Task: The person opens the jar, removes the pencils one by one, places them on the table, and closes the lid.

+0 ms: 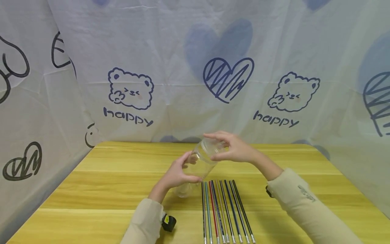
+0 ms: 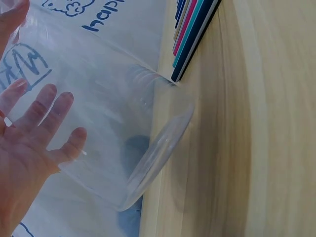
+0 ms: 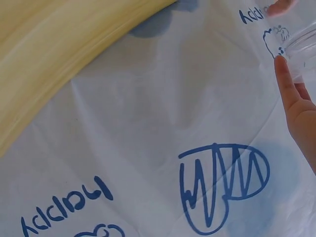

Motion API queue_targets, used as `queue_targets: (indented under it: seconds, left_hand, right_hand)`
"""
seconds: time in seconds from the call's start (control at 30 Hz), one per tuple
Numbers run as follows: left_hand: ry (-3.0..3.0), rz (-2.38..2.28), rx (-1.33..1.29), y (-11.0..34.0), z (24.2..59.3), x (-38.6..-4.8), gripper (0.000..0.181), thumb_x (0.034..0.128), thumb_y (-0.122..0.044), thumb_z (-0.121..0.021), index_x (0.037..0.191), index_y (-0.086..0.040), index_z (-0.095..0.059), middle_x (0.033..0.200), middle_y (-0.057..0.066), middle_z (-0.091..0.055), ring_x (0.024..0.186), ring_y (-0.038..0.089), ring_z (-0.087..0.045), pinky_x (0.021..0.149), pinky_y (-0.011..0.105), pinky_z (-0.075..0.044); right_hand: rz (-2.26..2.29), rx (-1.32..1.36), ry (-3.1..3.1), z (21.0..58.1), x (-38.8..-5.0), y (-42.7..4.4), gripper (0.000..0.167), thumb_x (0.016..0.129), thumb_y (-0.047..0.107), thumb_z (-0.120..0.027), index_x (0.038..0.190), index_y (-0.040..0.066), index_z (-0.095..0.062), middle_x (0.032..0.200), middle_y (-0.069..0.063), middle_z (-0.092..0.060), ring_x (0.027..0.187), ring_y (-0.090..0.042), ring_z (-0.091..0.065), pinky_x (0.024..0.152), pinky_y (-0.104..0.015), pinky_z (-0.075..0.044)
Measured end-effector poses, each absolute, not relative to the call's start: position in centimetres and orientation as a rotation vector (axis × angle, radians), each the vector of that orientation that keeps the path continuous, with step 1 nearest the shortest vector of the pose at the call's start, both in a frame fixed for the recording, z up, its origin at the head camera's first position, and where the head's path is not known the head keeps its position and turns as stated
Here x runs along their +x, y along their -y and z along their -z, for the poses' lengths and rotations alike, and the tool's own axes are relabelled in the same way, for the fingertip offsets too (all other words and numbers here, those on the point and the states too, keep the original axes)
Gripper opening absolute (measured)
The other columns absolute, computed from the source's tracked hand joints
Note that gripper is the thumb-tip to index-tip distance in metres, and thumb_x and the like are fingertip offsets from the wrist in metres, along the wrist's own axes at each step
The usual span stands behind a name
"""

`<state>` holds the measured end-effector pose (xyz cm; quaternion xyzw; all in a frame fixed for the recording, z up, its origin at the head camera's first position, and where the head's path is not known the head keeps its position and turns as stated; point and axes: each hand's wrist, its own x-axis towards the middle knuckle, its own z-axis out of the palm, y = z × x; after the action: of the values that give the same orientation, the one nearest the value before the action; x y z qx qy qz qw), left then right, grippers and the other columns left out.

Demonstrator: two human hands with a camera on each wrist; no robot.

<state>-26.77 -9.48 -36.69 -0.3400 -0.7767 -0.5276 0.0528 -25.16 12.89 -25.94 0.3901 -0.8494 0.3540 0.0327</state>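
Both hands hold a clear plastic jar [image 1: 199,167] tilted above the table, its top leaning to the right and its base low on the left. The left hand [image 1: 175,174] grips the jar's body from the left, fingers behind it and thumb in front. Around the ringed top end, the right hand [image 1: 236,149] has its fingers over the far side and its thumb on the near side. Whether a separate lid sits there I cannot tell. In the left wrist view the jar [image 2: 108,123] is see-through, with no contents visible. Only a ringed part of the jar [image 3: 302,47] shows in the right wrist view.
A row of several pencils [image 1: 223,211] in dark, teal, red and other colours lies side by side on the wooden table [image 1: 100,189], eraser ends toward the person. A white cloth [image 1: 176,95] printed with bears and hearts hangs behind the table.
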Motion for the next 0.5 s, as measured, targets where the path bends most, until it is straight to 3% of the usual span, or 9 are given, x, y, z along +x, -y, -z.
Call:
queue_targets:
  seconds: [0.17,0.4,0.5]
  left_hand:
    - [2.371,1.592,-1.029,9.4,36.5,-26.6,0.080,0.0636,-0.016,-0.080,0.132,-0.015,-0.039,0.121,0.010,-0.052,0.107,0.030,-0.047,0.089,0.047,-0.035]
    - [2.370,1.603,-1.044,9.3,34.4,-24.5,0.077,0.0655,-0.007,-0.076,0.131,-0.003,-0.037,0.119,0.019,-0.052,0.106,0.038,-0.046,0.089,0.052,-0.034]
    - [2.387,1.606,-1.043,9.3,34.0,-24.1,0.076,0.0668,-0.008,-0.076,0.132,-0.003,-0.037,0.120,0.020,-0.051,0.107,0.037,-0.045,0.089,0.051,-0.034]
  right_hand:
    - [-1.009,1.212,2.667,25.8,-25.1,-12.3,0.066,0.074,0.028,-0.070,0.133,0.016,-0.043,0.129,-0.010,-0.043,0.106,-0.024,-0.047,0.084,-0.040,-0.043]
    - [-0.904,1.217,2.694,25.7,-25.0,-11.7,0.064,0.074,0.029,-0.069,0.132,0.016,-0.045,0.126,-0.011,-0.046,0.103,-0.024,-0.047,0.081,-0.039,-0.044]
    - [-0.872,1.225,2.700,25.5,-25.0,-11.5,0.064,0.075,0.031,-0.069,0.132,0.015,-0.045,0.126,-0.012,-0.045,0.103,-0.026,-0.047,0.079,-0.040,-0.045]
